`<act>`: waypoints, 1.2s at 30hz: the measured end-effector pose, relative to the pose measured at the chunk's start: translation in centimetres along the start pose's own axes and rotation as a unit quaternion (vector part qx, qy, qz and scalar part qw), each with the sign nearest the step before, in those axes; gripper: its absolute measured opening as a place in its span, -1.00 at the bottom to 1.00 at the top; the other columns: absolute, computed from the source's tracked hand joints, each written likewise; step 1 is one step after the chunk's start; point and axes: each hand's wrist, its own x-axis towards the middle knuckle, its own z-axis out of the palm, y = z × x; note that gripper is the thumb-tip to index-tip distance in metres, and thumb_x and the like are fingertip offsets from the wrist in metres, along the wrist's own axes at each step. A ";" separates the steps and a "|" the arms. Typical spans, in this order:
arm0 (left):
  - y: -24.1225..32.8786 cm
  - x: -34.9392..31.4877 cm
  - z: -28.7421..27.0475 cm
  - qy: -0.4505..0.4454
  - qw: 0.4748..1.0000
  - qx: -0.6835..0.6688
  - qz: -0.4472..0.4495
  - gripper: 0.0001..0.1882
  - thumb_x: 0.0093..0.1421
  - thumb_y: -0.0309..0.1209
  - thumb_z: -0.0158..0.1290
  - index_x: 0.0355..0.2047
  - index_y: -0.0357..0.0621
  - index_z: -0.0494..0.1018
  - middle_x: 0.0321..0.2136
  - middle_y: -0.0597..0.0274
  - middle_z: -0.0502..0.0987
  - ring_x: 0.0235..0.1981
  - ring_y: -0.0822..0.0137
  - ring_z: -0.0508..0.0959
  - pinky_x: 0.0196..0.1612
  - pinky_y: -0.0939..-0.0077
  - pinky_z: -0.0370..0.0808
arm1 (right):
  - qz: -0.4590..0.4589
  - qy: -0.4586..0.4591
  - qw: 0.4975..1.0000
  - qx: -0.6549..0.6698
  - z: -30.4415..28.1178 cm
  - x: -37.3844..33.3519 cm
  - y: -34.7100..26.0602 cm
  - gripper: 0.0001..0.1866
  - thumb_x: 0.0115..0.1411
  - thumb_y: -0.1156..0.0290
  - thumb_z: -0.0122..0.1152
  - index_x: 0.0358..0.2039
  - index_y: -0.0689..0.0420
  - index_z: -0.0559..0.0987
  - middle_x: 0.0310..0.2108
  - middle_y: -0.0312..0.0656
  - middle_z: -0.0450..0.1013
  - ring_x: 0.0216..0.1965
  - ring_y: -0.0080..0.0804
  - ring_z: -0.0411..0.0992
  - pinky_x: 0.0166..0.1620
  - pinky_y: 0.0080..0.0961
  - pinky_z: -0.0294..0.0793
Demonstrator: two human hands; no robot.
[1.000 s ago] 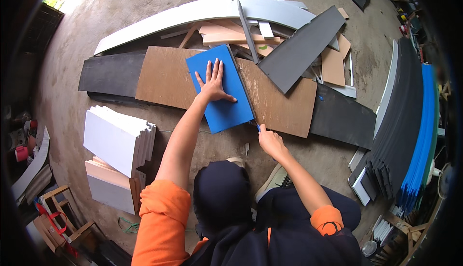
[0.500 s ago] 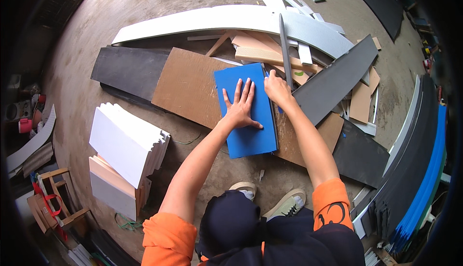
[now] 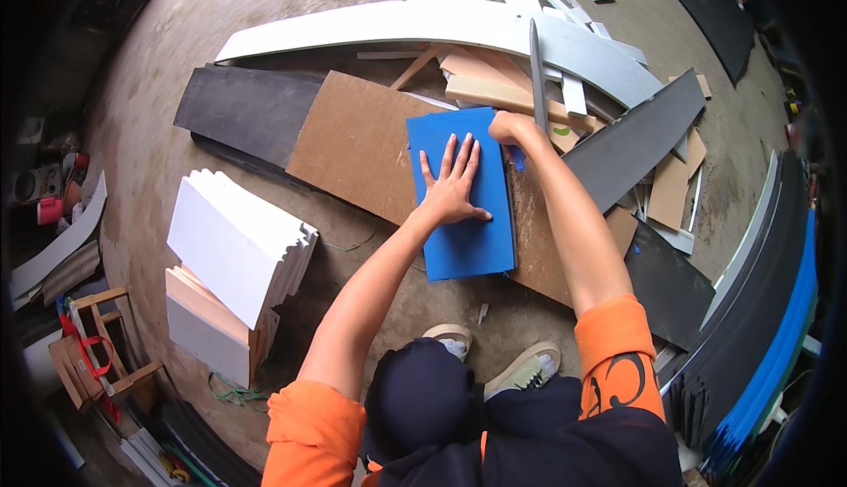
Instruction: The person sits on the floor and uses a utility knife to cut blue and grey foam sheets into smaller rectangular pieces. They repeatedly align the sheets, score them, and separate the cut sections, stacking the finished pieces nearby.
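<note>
Blue sheet (image 3: 472,244), head view: lies slantwise across the brown board (image 3: 348,134), near end overhanging its near edge. Left hand (image 3: 454,189) flat on top, fingers spread, pressing nothing else. Right hand (image 3: 510,128) at sheet's far right corner, fingers curled closed round a blue-handled tool (image 3: 518,161), mostly hidden; tip not visible. Dark grey strip (image 3: 631,147) right of the right forearm. Long white strip (image 3: 371,28) beyond board. White panel stack (image 3: 229,240) left of left forearm, on concrete floor (image 3: 362,284).

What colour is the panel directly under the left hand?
The panel is blue, seen best in the head view.
</note>
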 end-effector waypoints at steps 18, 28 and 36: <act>0.6 0.1 0.6 -0.001 0.998 0.037 -0.042 0.40 -0.50 0.20 0.23 0.23 -0.01 -0.38 0.26 0.32 -0.41 0.26 0.25 -0.50 0.03 -0.34 -0.60 | 0.007 0.016 0.980 0.199 18.6 -14.0 10.1 -0.61 0.11 0.45 -0.29 -0.06 0.35 0.23 -0.26 0.28 0.38 -0.35 0.04 0.46 -0.24 -0.15 0.43; 0.6 0.2 1.0 -0.004 0.998 0.042 -0.044 0.41 -0.50 0.22 0.22 0.23 -0.01 -0.41 0.26 0.31 -0.43 0.26 0.25 -0.50 0.00 -0.37 -0.61 | -0.023 0.102 0.982 0.155 22.8 -16.1 11.4 -0.71 0.17 0.32 -0.24 -0.22 0.27 0.25 -0.34 0.28 0.39 -0.19 0.21 0.35 -0.14 0.01 0.32; 0.0 0.2 0.4 -0.003 0.998 0.028 -0.055 0.40 -0.50 0.22 0.22 0.23 -0.01 -0.39 0.26 0.31 -0.41 0.26 0.22 -0.49 0.01 -0.36 -0.60 | -0.061 0.124 0.967 0.216 11.2 -14.8 9.1 -0.69 0.17 0.32 -0.24 -0.23 0.30 0.33 -0.46 0.20 0.42 -0.55 0.02 0.45 -0.36 -0.15 0.44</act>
